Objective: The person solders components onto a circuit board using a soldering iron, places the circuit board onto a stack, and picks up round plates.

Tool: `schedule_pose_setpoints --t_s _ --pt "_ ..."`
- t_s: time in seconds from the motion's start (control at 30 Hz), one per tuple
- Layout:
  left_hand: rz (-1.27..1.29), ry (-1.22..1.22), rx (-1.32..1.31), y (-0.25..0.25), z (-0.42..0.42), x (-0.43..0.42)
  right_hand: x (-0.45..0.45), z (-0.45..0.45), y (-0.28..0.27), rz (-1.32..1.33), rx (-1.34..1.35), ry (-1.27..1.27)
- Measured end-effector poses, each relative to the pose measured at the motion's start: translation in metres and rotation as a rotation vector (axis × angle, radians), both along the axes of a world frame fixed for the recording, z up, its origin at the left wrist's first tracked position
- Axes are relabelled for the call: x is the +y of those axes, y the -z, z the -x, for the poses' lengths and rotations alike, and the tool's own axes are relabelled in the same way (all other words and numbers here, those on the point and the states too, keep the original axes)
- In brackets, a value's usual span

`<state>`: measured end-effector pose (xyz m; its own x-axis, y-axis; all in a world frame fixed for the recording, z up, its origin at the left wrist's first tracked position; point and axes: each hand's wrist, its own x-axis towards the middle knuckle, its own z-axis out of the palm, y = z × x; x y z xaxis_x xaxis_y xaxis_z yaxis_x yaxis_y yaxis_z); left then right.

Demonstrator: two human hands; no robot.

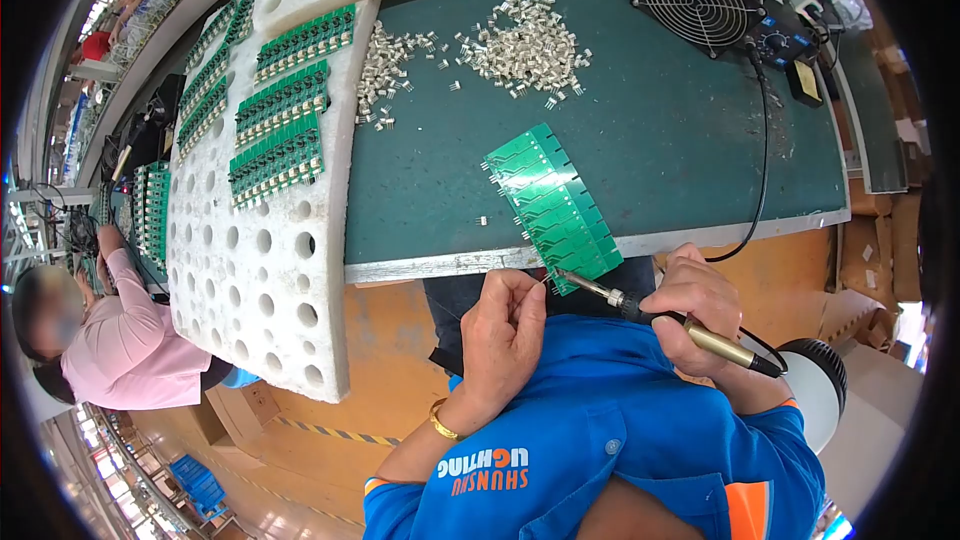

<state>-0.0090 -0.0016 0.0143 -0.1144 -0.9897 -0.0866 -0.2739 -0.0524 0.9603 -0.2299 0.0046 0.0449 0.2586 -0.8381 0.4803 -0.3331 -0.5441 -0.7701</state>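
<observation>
My right hand [695,305] is closed around the handle of a soldering iron [715,342], its metal tip pointing left. The tip meets the near end of a green circuit board panel [555,205], which lies on the table and overhangs its front edge. Small component pins stick out along the panel's left side. At that same near corner, my left hand [510,325] pinches a thin strand of solder wire [546,278] between thumb and fingers. Most of the wire is hidden by the hand.
Loose small white connectors [525,48] lie in piles at the back. To the left, white foam boards [265,305] hold populated circuit boards [275,160]. A fan [695,0] and a soldering station [778,40] stand back right, with a cord hanging down. A co-worker in a pink top [135,340] sits at far left.
</observation>
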Motion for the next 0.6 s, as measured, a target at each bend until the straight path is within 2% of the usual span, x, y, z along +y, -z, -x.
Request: schedule_pose_setpoints --t_s 0.6 --pt "0.016 -0.01 0.008 -0.0002 0.0017 -0.0009 0.0005 -0.0004 -0.0014 -0.004 0.013 -0.001"
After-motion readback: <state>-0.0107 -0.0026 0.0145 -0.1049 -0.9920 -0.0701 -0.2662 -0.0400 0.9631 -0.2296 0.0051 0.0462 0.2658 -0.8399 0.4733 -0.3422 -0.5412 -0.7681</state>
